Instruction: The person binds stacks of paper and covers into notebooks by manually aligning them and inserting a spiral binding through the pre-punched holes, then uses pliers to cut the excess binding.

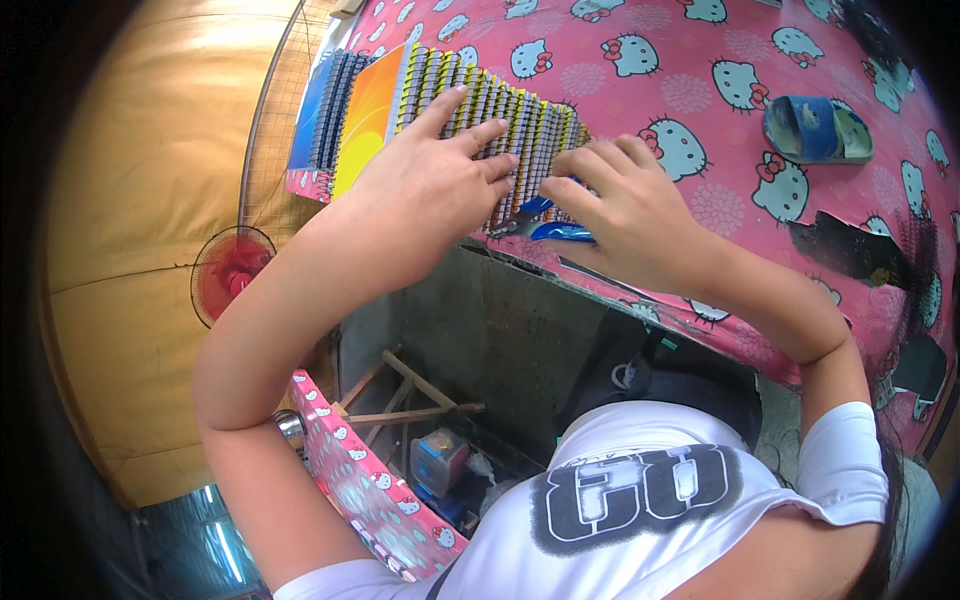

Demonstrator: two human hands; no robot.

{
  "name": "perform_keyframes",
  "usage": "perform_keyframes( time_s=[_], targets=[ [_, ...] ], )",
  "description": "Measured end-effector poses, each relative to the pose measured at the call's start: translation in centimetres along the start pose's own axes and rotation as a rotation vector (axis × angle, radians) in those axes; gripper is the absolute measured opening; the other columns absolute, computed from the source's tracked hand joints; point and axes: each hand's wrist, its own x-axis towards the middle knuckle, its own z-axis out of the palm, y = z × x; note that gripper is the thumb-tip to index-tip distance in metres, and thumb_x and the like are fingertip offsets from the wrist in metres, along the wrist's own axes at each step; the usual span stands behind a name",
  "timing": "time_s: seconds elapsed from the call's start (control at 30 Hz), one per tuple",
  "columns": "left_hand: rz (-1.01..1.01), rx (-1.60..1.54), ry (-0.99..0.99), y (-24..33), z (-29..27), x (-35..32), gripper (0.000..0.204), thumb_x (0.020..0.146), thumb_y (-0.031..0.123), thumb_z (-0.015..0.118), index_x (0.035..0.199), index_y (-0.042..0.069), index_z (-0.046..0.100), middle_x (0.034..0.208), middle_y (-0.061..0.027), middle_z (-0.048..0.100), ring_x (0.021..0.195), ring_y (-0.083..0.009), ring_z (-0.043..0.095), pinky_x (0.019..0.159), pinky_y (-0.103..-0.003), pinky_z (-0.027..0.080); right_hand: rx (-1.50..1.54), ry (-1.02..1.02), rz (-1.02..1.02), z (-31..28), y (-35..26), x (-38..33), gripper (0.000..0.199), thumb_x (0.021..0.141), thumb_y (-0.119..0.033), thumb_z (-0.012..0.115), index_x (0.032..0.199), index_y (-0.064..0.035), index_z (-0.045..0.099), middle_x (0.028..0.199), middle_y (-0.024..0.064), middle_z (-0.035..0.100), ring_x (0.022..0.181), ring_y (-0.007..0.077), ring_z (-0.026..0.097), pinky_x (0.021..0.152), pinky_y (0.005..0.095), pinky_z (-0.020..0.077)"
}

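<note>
A fanned stack of spiral-bound notebooks (480, 95) with black coils and yellow, orange and blue covers lies on a pink cartoon-cat tablecloth (690, 95). My left hand (425, 185) lies flat on the coils with its fingers spread. My right hand (620, 210) presses its fingertips on the near end of the stack, and blue-handled pliers (545, 222) stick out from under it at the table edge.
A blue slipper (818, 130) lies on the cloth at the far right. Black torn patches (850, 250) mark the cloth near my right arm. A red fan (230, 270) stands low on the left. Wooden slats and a small container (437, 460) sit below the table.
</note>
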Motion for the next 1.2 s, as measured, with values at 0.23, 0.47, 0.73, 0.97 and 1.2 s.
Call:
perform_keyframes(
  time_s=[0.23, 0.47, 0.73, 0.97, 1.2],
  targets=[
    [-0.02, -0.039, -0.071, 0.1, -0.2, 0.4, 0.053, 0.074, 0.001, 0.06, 0.126, 0.014, 0.059, 0.136, 0.0, 0.053, 0.136, -0.0205, 0.037, 0.116, -0.05, 0.017, 0.922, -0.755, 0.857, -1.0, 2.3, 3.1, 0.043, 0.077, -0.041, 0.076, 0.076, 0.0006, 0.065, 0.061, 0.0049, 0.059, 0.06, 0.0125, 0.058, 0.055, 0.03, 0.0471],
    [-0.043, -0.026, -0.065, 0.6, 0.0, 0.4, 0.055, 0.075, 0.0, 0.06, 0.128, 0.014, 0.057, 0.138, -0.0005, 0.052, 0.137, -0.0208, 0.035, 0.116, -0.051, 0.016, 0.159, -0.02, 0.046, -0.4, 0.9, -0.7, 0.039, 0.075, -0.037, 0.076, 0.094, -0.004, 0.064, 0.087, 0.0159, 0.065, 0.08, 0.0308, 0.064, 0.069, 0.0428, 0.0494],
    [-0.038, 0.0, -0.122, 0.8, -0.3, 1.2, 0.054, 0.076, 0.004, 0.062, 0.128, 0.013, 0.057, 0.138, -0.0007, 0.051, 0.138, -0.0216, 0.034, 0.116, -0.051, 0.016, 0.866, -0.606, 0.781, -0.6, 2.3, 1.3, 0.041, 0.077, -0.039, 0.076, 0.087, 0.0003, 0.067, 0.077, 0.0133, 0.065, 0.071, 0.0251, 0.063, 0.066, 0.0372, 0.0507],
    [-0.031, 0.038, -0.161, 1.1, -0.1, 1.9, 0.056, 0.075, 0.011, 0.068, 0.13, 0.013, 0.056, 0.139, -0.0011, 0.05, 0.138, -0.0222, 0.034, 0.116, -0.051, 0.016, 0.325, -0.269, 0.259, -0.4, 1.6, -1.1, 0.042, 0.074, -0.037, 0.074, 0.098, -0.0045, 0.063, 0.094, 0.0124, 0.062, 0.091, 0.027, 0.062, 0.081, 0.0402, 0.0465],
    [-0.039, 0.03, -0.157, 1.2, -0.1, 1.9, 0.058, 0.074, 0.012, 0.07, 0.13, 0.011, 0.056, 0.138, -0.001, 0.051, 0.137, -0.0232, 0.034, 0.116, -0.05, 0.017, 0.106, -0.123, 0.071, 0.8, 1.4, -0.9, 0.04, 0.072, -0.033, 0.076, 0.098, -0.0056, 0.063, 0.094, 0.0104, 0.061, 0.09, 0.0274, 0.06, 0.082, 0.0397, 0.0454]
  ],
)
